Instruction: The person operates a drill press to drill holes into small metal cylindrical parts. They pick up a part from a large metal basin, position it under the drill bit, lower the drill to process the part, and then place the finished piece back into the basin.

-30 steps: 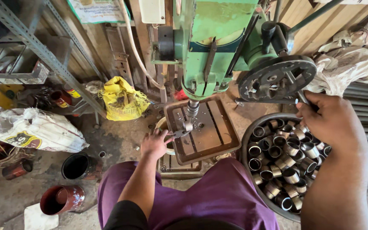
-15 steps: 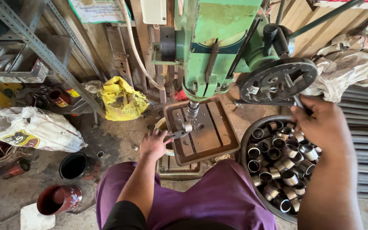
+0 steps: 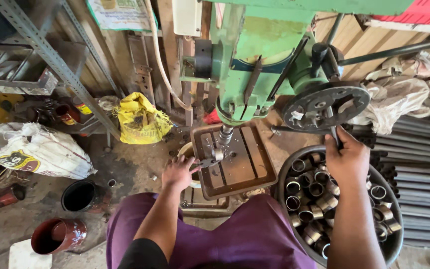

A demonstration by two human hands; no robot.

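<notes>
- The left hand [image 3: 177, 173] is set at the left edge of the drill table [image 3: 235, 162], its fingers closed on the handle of a small clamping tool [image 3: 206, 162] that reaches in towards the spindle.
- A short metal ring [image 3: 218, 154] is held in that tool, flat on the slotted table and directly beneath the drill chuck [image 3: 225, 134].
- The right hand [image 3: 347, 162] is closed around a thin feed lever [image 3: 334, 134] that hangs from the dark spoked wheel [image 3: 324, 105] on the right side of the green drill press [image 3: 269, 65].
- A round metal tub [image 3: 391, 246] full of similar cut rings is seen just below the right hand, its rim close beside the right edge of the table.
- Little free room is left around the table: the person's purple-clad lap [image 3: 215, 234] is pressed against its front edge, the tub is on its right, and the machine column is behind it.
- More open floor is seen to the left, with small scraps scattered on it, bounded by a slanting angle-iron shelf frame [image 3: 55, 65].
- A crumpled yellow bag [image 3: 140, 119] is leaned at the foot of the back wall; a white sack [image 3: 31, 147] with a dark round emblem lies at the far left.
- A black pot [image 3: 78, 195] and a red-brown tin [image 3: 58, 235] stand on the floor near the lower left.
- A pale printed poster [image 3: 118, 14] is fixed high on the wall, cut by the upper edge of the view.
- Grey pipes [image 3: 414, 149] are stacked along the right edge.
</notes>
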